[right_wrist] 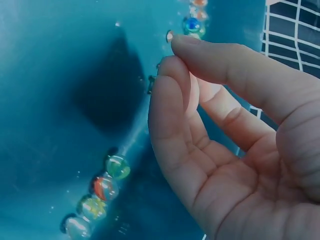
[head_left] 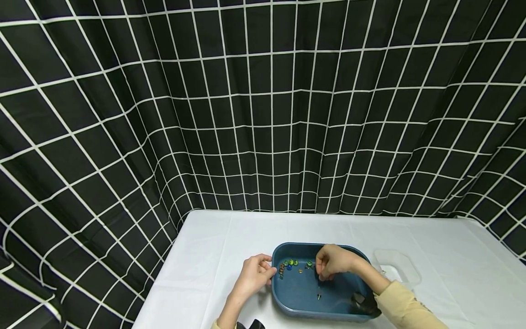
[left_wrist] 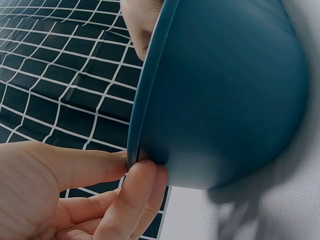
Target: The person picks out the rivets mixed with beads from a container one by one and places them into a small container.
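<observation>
Glass, to judge by the gloss and the coloured swirls, made up the small round marbles that lay in the blue basin, most of them gathered toward its far left corner. Each one would likely have been light, hard and slippery, ready to roll off at a sideways nudge, so the best hold was probably a pinch from above, with fingertip and thumb on opposite sides at the widest part. Chipping seemed a small risk; losing one from the pads seemed a bigger one. The basin looked like smooth, fairly stiff plastic, best held by its rim. There the left hand pinched it, thumb and fingers on the left edge, so that only the wall stood between that hand and the nearest marbles. The right hand reached inside, to the right of the cluster, its fingers bent and their tips drawn close to the thumb; whether they held anything could not be told. A green marble lay just left of those fingertips.
</observation>
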Demonstrator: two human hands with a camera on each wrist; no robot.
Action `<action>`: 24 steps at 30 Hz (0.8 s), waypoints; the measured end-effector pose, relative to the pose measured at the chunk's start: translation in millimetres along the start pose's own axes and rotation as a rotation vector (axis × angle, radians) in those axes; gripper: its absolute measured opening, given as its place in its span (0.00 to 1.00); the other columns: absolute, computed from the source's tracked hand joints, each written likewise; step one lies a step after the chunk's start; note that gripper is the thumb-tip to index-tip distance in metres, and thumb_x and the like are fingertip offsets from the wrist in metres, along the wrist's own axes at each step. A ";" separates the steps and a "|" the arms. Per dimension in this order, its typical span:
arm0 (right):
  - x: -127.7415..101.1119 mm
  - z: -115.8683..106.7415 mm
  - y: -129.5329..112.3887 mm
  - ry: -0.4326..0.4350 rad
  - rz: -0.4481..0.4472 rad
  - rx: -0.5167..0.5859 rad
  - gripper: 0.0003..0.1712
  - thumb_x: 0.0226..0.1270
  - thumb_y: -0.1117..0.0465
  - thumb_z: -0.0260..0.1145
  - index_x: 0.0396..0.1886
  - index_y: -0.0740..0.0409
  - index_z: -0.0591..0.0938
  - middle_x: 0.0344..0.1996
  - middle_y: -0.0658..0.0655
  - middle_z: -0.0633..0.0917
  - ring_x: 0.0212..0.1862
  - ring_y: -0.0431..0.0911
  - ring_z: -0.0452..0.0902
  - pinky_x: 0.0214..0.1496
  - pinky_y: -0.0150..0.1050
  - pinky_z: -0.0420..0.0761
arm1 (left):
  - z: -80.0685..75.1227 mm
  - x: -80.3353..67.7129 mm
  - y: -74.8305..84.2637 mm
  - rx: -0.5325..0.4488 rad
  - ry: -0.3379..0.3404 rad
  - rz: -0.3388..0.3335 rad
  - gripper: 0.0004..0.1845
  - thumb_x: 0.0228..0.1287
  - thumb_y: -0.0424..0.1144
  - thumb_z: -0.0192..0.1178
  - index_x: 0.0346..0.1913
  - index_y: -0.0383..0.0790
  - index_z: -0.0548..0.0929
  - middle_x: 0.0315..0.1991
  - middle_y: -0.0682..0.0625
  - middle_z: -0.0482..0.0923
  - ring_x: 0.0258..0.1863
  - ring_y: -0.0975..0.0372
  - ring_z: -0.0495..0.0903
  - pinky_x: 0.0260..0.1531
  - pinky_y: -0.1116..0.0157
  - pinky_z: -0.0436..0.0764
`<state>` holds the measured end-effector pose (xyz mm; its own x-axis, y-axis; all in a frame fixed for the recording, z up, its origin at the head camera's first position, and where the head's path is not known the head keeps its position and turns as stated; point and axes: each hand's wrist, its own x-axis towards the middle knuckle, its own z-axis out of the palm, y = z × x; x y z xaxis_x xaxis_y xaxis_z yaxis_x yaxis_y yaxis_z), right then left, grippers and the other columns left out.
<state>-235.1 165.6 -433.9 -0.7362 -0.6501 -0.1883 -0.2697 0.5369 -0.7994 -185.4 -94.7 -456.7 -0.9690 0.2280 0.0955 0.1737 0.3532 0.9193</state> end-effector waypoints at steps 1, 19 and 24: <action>-0.2 -0.7 -0.1 0.004 0.006 0.001 0.06 0.43 0.75 0.70 0.20 0.68 0.79 0.15 0.53 0.79 0.19 0.41 0.76 0.22 0.39 0.80 | 0.0 -0.1 0.0 -0.002 0.000 0.002 0.17 0.54 0.26 0.63 0.46 0.20 0.76 0.23 0.50 0.75 0.15 0.64 0.77 0.15 0.75 0.73; -11.5 -20.4 -3.0 0.064 0.012 0.015 0.05 0.45 0.73 0.69 0.21 0.66 0.79 0.16 0.55 0.80 0.21 0.45 0.77 0.23 0.39 0.80 | 0.1 -0.6 0.3 -0.016 0.003 -0.004 0.16 0.53 0.25 0.63 0.45 0.20 0.76 0.23 0.49 0.75 0.16 0.61 0.78 0.15 0.75 0.73; -16.3 -26.5 -5.5 0.074 -0.004 0.023 0.05 0.46 0.73 0.68 0.21 0.68 0.79 0.17 0.55 0.80 0.21 0.43 0.76 0.23 0.39 0.80 | 0.1 -1.0 0.5 -0.019 0.004 0.001 0.16 0.53 0.26 0.63 0.45 0.20 0.76 0.24 0.49 0.75 0.16 0.59 0.79 0.15 0.75 0.74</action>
<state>-238.1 187.4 -411.3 -0.7790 -0.6105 -0.1431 -0.2590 0.5210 -0.8133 -184.4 -94.7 -456.4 -0.9696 0.2244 0.0977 0.1710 0.3355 0.9264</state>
